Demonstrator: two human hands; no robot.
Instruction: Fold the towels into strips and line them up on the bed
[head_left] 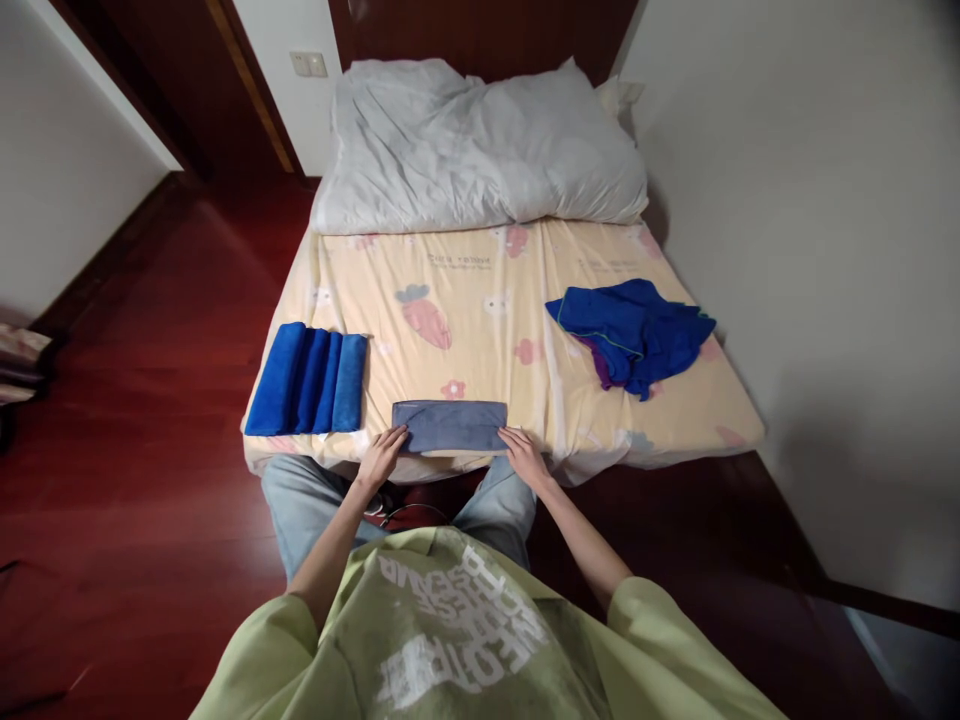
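Note:
A grey-blue towel [450, 427], folded into a long flat strip, lies at the bed's front edge between my hands. My left hand [382, 455] grips its left end, fingertips on top. At the opposite end, my right hand [525, 456] grips the towel's lower right corner; the thumbs are partly hidden. Left of it are several blue towels [307, 380], folded or rolled into strips and laid side by side. A loose heap of blue cloths [637, 330] with green edging lies to the right, a purple piece [606, 365] showing beneath.
The bed [480, 330] has a yellow sheet printed with carrots and rabbits. A bunched white quilt [480, 150] fills its head end. A white wall [825, 300] stands close on the right, and dark red floor [165, 420] runs along the left. My legs touch the bed's front.

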